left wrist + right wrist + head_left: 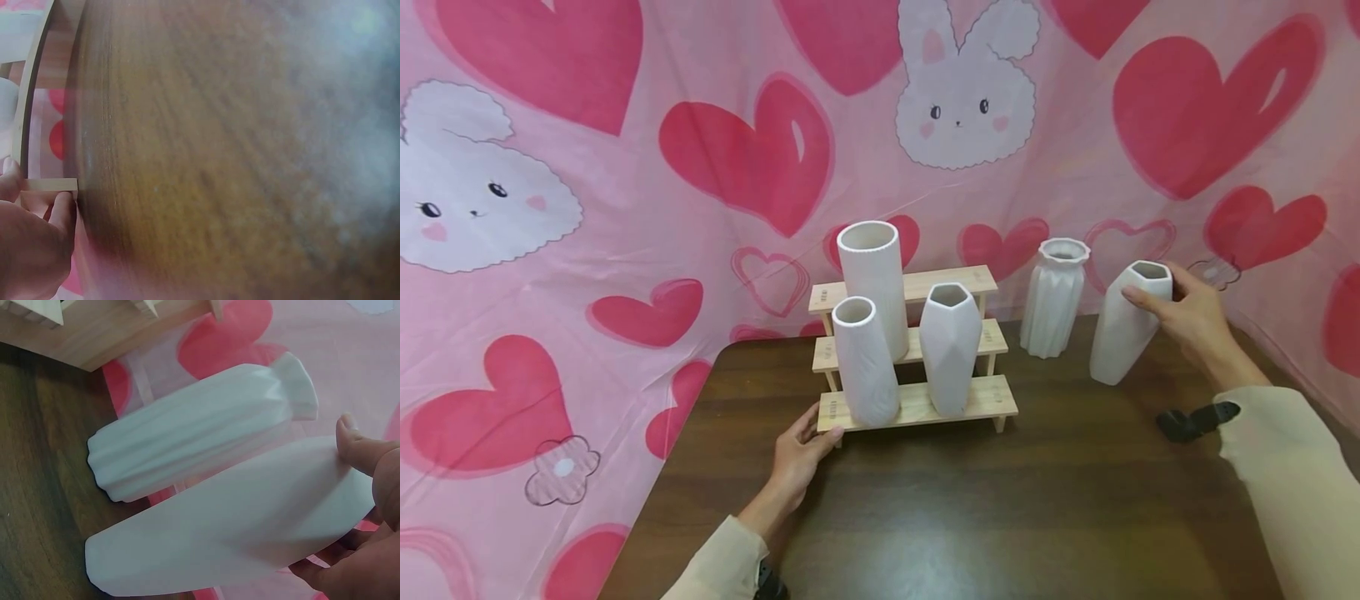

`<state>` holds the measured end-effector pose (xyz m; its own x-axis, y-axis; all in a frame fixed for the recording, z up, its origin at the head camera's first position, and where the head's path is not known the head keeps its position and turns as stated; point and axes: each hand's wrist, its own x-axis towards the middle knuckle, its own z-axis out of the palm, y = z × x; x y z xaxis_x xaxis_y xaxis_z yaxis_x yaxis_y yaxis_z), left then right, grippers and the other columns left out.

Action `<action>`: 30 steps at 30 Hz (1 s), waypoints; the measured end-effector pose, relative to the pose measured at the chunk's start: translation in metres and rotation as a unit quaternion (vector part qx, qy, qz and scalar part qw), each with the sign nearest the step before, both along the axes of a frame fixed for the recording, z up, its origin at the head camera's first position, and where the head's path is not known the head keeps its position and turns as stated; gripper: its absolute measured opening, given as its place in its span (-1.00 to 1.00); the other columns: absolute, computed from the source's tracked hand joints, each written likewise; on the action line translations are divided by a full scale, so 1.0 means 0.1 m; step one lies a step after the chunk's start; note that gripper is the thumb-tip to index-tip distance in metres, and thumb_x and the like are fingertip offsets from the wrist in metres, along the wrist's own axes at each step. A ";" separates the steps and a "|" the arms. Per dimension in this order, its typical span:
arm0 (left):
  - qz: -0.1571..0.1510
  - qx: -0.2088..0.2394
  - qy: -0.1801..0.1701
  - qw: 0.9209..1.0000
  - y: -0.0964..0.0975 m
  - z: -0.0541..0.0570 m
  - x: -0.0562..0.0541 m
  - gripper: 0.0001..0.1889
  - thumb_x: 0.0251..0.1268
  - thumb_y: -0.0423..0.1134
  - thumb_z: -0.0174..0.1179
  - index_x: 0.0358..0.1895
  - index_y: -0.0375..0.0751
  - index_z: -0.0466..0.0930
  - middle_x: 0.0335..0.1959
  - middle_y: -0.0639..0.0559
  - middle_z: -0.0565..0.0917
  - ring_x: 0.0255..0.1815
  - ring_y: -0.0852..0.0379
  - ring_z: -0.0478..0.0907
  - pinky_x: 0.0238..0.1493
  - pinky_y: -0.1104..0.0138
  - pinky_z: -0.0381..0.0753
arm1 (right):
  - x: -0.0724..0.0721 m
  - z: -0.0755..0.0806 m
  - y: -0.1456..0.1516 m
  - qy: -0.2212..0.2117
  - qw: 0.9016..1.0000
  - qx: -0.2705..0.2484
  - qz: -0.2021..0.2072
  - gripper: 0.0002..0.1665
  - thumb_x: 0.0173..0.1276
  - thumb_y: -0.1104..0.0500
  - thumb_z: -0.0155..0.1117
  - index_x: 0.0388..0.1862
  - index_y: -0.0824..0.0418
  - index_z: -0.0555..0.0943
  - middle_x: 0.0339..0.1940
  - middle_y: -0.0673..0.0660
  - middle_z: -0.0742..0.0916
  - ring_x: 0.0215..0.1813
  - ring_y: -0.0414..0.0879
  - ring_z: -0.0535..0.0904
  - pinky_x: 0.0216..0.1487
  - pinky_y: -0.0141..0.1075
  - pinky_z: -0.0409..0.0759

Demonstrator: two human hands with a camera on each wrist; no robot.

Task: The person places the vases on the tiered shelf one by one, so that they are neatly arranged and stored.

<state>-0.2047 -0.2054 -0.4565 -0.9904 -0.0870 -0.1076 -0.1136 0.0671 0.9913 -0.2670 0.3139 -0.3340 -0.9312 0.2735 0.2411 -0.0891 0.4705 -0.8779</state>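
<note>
Right hand [1187, 317] is curled round the neck of the faceted white vase [1126, 333] — fingers over the rim side, thumb behind. The vase sits on the table [1000, 500] at about 3 o'clock from the wooden step shelf [917, 404], tilted slightly toward the shelf; gripping near the top looks like a hold for lifting it clear. Right wrist view confirms the fingers [359, 450] wrapped at the mouth end.

Left hand [797, 454] rests at the shelf's 8 o'clock corner, fingers loosely extended against the bottom step's end — likely bracing the shelf so it doesn't slide. It grips nothing.

Pleated vase [1054, 298] stands upright just beside the held one, at its 9 o'clock, apart from it. Shelf carries three vases: tall cylinder [874, 283] on the middle step, tapered one [865, 362] and an angular one [951, 346] on the bottom step. Top step bare.

No brands, labels or writing readable anywhere — backdrop cloth [625, 208] shows only hearts and bunnies.
</note>
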 end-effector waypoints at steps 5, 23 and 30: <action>0.003 -0.002 -0.002 1.000 0.00 0.01 -0.01 -0.30 0.18 -0.27 0.36 0.41 -0.17 0.30 0.20 -0.27 0.53 0.01 0.13 0.59 -0.07 0.44 0.56 | -0.02 -0.02 0.00 -0.011 1.000 -0.004 -0.006 -0.42 0.27 -0.09 0.35 0.24 -0.06 0.46 -0.23 -0.31 0.51 -0.18 -0.33 0.41 -0.31 -0.67 0.39; -0.009 0.008 0.000 1.000 0.01 0.03 0.00 -0.29 0.22 -0.29 0.32 0.44 -0.17 0.26 0.24 -0.28 0.50 0.03 0.12 0.58 -0.05 0.42 0.56 | -0.01 -0.04 0.05 -0.002 1.000 -0.021 -0.002 -0.44 0.27 -0.02 0.37 0.25 -0.07 0.49 -0.27 -0.38 0.54 -0.20 -0.36 0.42 -0.29 -0.70 0.39; -0.010 0.007 -0.001 1.000 0.01 0.03 0.00 -0.29 0.22 -0.29 0.33 0.44 -0.17 0.26 0.25 -0.29 0.49 0.03 0.12 0.58 -0.04 0.42 0.55 | 0.02 0.02 -0.01 0.019 0.997 -0.073 -0.010 -0.53 0.17 0.11 0.47 0.09 -0.05 0.62 -0.45 -0.41 0.61 -0.34 -0.41 0.45 -0.35 -0.65 0.47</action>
